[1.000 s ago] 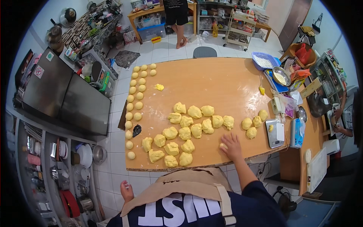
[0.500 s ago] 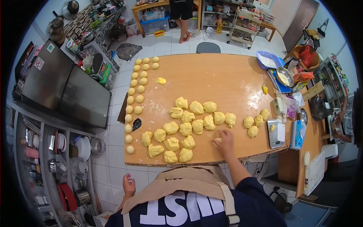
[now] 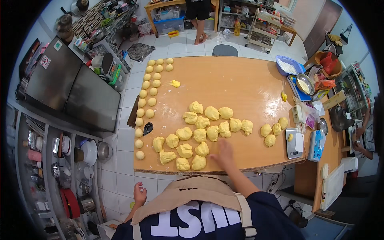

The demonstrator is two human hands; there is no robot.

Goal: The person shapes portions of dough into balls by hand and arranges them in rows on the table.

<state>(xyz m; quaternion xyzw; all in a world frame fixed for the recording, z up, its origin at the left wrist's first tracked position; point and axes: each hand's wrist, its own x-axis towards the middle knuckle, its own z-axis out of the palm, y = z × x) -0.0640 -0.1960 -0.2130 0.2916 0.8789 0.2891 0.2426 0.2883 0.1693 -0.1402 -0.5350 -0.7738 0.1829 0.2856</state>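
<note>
- The wooden table [image 3: 240,84] is covered with yellow dough pieces.
- The right hand [image 3: 224,154] is stretched forward, blurred; its finger state cannot be told.
- The nearest dough lump [image 3: 199,163] lies just left of it, near the table's front edge.

The person's right hand [image 3: 224,154] is smeared by motion blur, so its fingers cannot be told apart, nor whether it touches the rough yellow dough lump [image 3: 199,162] just to its left. The left hand is out of view, hidden below the beige apron [image 3: 188,196]. Far beyond the right hand, a standing person [image 3: 198,18] is cut off at the top edge, only legs showing. Well to its right, another person's hand [image 3: 357,145] is too small and dark to read.
</note>
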